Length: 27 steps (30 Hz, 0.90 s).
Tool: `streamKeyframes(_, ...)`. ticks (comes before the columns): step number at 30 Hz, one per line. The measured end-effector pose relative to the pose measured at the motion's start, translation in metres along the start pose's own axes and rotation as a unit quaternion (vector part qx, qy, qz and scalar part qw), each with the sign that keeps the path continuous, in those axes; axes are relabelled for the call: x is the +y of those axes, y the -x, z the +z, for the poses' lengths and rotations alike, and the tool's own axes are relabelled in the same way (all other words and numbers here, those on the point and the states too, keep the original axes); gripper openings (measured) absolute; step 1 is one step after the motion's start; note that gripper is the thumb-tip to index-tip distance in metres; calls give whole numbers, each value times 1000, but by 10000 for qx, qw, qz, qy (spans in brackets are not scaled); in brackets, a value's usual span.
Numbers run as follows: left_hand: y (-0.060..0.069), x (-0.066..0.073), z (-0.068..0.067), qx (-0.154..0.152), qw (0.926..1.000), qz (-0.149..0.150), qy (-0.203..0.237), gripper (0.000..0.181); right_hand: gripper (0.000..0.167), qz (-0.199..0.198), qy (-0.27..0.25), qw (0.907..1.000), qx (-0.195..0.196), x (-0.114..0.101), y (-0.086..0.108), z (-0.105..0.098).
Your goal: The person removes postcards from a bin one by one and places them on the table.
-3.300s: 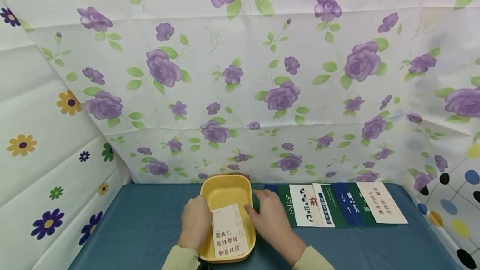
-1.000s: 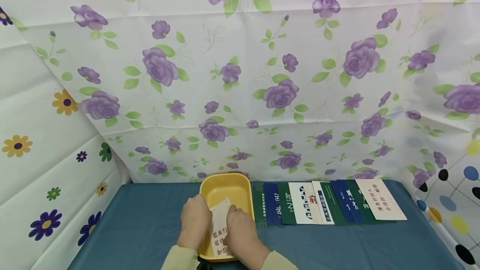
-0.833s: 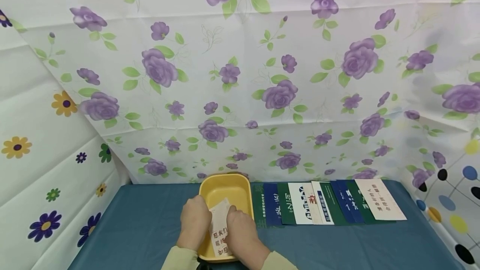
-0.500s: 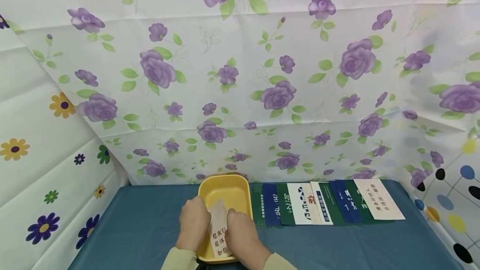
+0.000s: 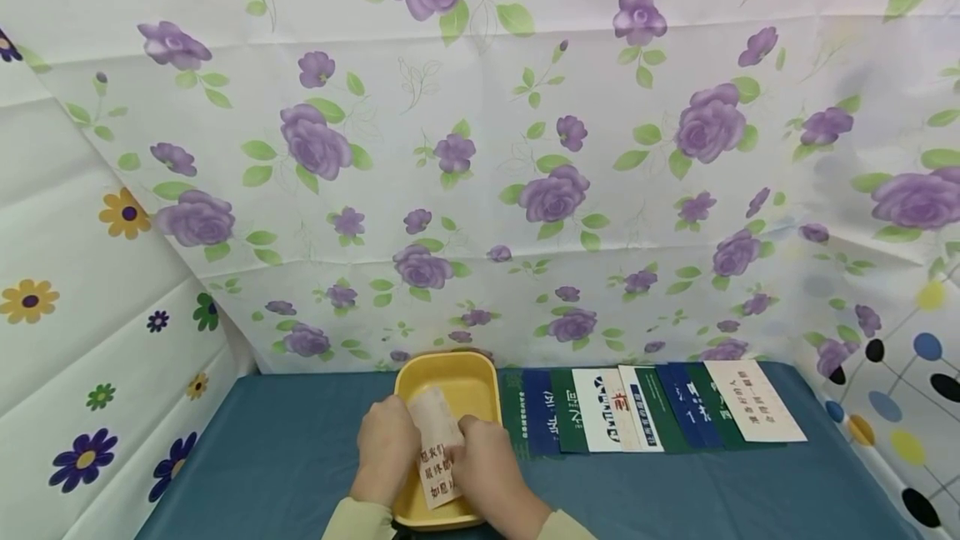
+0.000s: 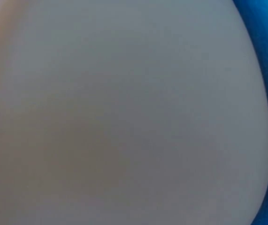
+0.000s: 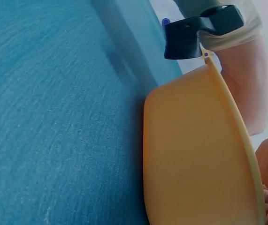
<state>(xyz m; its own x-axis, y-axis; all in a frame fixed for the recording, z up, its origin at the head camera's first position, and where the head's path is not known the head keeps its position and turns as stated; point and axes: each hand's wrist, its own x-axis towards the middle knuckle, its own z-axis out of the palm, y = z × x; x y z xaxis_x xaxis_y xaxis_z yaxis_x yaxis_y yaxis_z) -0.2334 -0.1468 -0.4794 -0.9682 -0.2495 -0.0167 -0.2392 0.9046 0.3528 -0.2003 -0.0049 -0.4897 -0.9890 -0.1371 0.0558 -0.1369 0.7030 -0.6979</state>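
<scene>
In the head view, a yellow plastic basin (image 5: 487, 373) stands on the table, and inside it is a pale card (image 5: 437, 427) printed with dark characters, now tilted. My left hand (image 5: 387, 447) grips the basin's left rim with curled fingers, close to the card's left edge; its fingertips are hidden. My right hand (image 5: 491, 463) reaches over the basin and pinches the card's right side. The right wrist view shows the basin's outer wall (image 7: 195, 159) and, beyond it, a forearm (image 7: 246, 84) wearing a black strap. A blurred pale surface fills most of the left wrist view.
To the basin's right, several overlapping cards lie in a row, from a dark green card (image 5: 514, 415) to a cream card (image 5: 756, 400) at the far end. A blue cloth (image 5: 300, 457) covers the table. A flowered sheet (image 5: 480, 190) hangs behind it.
My right hand has come from beside the right rim into the basin and taken hold of the card. The card has tilted and turned slightly. My left hand has stayed at the left rim.
</scene>
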Motion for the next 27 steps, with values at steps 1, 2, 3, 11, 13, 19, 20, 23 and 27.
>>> streamKeyframes(1, 0, 0, 1, 27, 10000, 21, -13, 11, 12, -3, -111, 9999, 17, 0, 0, -1)
streamKeyframes(2, 0, -1, 1, 65, 10000, 38, -24, 11, 11, 0, -192, 9998, 29, 0, 0, -2)
streamKeyframes(3, 0, -1, 2, 89, 9999, 50, -28, 11, 11, 1, -241, 9997, 62, 1, 0, -4)
streamKeyframes(11, -3, -2, 5, 256, 9996, 80, 115, 14, 12, 4, -404, 9978, 525, 3, -1, -18)
streamKeyframes(13, -3, -3, 4, 267, 9995, 89, 120, 16, 11, 5, -424, 9976, 546, 3, -1, -23)
streamKeyframes(19, -2, -3, 3, 132, 9999, 64, 91, 10, 15, 69, -510, 9979, 381, 5, 0, -38)
streamKeyframes(20, -2, -3, 2, 112, 9999, 50, 96, 10, 16, 109, -575, 9977, 350, 5, 0, -42)
streamKeyframes(23, -2, -2, 1, 73, 9999, 32, 73, 11, 22, 182, -677, 9969, 351, 7, 0, -53)
streamKeyframes(27, -2, -1, 0, 105, 9999, 67, 15, 11, 21, 117, -609, 9969, 494, 13, -1, -71)
